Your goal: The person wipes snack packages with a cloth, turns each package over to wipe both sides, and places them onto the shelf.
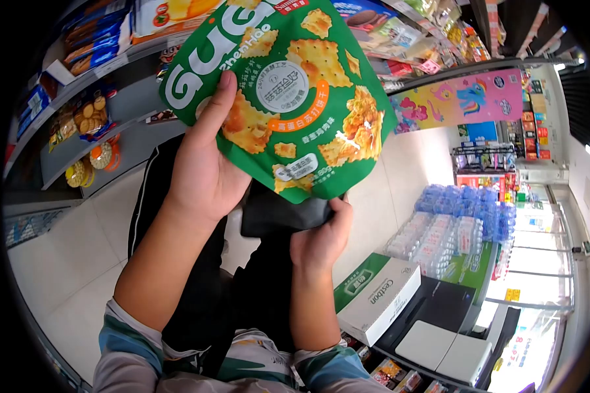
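A green snack bag with crackers printed on it fills the upper middle of the view, tilted. My left hand holds its left edge, thumb on the front and the other fingers hidden behind. Below the bag's bottom edge is a dark, smooth object, partly covered by the bag; I cannot make out what it is. My right hand is closed at the right end of this dark object, its thumb up near the bag's lower edge and most fingers out of sight.
Shelves with packaged snacks curve along the left and top. At the lower right are a white and green carton and a black counter surface. Packs of water bottles stand behind. A pink cartoon sign hangs at the upper right.
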Available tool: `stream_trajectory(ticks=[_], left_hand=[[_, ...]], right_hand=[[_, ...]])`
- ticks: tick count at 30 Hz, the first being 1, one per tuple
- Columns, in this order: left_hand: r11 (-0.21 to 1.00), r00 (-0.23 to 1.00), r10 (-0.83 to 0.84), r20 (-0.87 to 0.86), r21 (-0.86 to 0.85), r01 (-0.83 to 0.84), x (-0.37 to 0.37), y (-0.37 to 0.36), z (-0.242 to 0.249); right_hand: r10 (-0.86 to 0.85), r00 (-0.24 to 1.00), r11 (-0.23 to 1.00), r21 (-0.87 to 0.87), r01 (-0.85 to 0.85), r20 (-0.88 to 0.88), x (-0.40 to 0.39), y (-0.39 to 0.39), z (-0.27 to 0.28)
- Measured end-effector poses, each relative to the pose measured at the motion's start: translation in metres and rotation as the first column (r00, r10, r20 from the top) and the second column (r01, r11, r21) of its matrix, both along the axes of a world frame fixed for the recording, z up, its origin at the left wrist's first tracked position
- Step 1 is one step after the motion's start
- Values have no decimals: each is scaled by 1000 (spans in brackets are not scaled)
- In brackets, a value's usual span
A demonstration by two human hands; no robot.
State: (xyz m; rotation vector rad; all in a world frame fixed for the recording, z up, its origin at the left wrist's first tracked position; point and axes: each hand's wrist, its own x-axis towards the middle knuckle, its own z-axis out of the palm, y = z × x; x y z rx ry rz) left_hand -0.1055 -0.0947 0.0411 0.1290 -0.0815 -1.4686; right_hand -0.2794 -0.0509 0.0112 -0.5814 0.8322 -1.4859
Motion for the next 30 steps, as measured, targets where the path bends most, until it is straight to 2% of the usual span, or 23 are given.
stream_trajectory(ticks=[3, 5, 6, 9, 11, 14, 18, 24, 26, 30], left_hand=[[993, 995, -104, -1, -52, 104, -8, -3, 1], [988, 990, -139, 36, -67, 141, -14, -2, 0], [991, 988, -118, 97, -52, 123, -17, -2, -2], [992, 977, -109, 184, -49, 120, -17, -2, -1], [984, 956, -146, 255, -66, 168, -16, 0, -2], [985, 945, -137, 296, -64, 163, -13, 1, -2], [992, 927, -101, 361, -30, 120, -4, 5, -2], [994, 905, -102, 414, 13, 106, 7, 16, 0], [993, 903, -113, 415, 25, 113, 10, 19, -3], [987, 895, -162, 416, 68, 147, 12, 22, -5]], right_hand=[[-45, 995, 996, 71, 51, -90, 0, 3, 5], [-66, 982, 998, -30, 61, -179, 7, 12, 19], [-46, 974, 998, -48, 37, -223, 2, 14, 6], [25, 989, 996, -86, -38, -143, 5, 21, 14], [-35, 987, 998, -66, 26, -155, -3, 17, 2], [84, 992, 996, 11, -84, -97, -8, 15, 0], [108, 979, 994, -13, -112, -172, -3, 14, 2], [6, 959, 994, -101, -36, -283, 8, 18, 5], [-75, 913, 979, -203, -9, -400, 11, 18, 6], [-119, 894, 968, -252, 8, -432, 14, 21, 8]])
